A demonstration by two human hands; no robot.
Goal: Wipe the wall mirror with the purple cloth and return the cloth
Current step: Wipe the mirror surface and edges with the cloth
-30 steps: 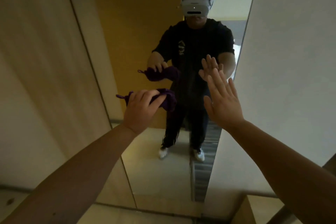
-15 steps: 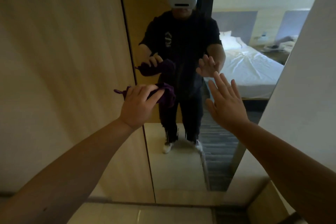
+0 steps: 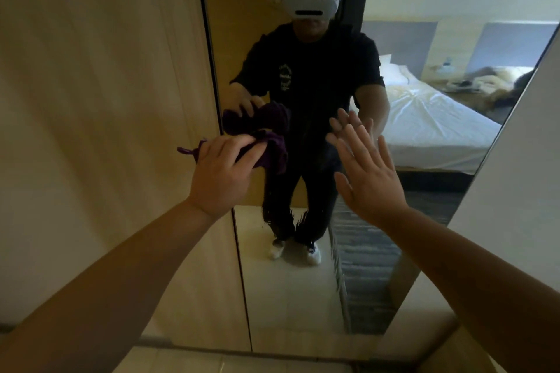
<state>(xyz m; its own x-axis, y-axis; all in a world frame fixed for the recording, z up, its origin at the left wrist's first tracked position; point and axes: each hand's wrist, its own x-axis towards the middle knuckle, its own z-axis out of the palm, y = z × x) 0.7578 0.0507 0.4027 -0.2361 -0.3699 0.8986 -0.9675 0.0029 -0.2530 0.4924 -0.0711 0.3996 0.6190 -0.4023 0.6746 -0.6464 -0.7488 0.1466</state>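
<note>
Since the earlier frame the view has swung right: more of the wall mirror [image 3: 303, 281] and the reflected bed [image 3: 430, 130] shows; both hands have barely shifted.

Left hand [image 3: 222, 174] grips the bunched purple cloth [image 3: 272, 150], centre-left of frame, just inside the mirror's left edge; cloth reaches toward the glass, contact can't be confirmed. Right hand [image 3: 368, 174] is flat, fingers spread, holding nothing, to the cloth's right. Judgement: left hand is nearer and does the wiping; unwiped glass lies right and down.
</note>
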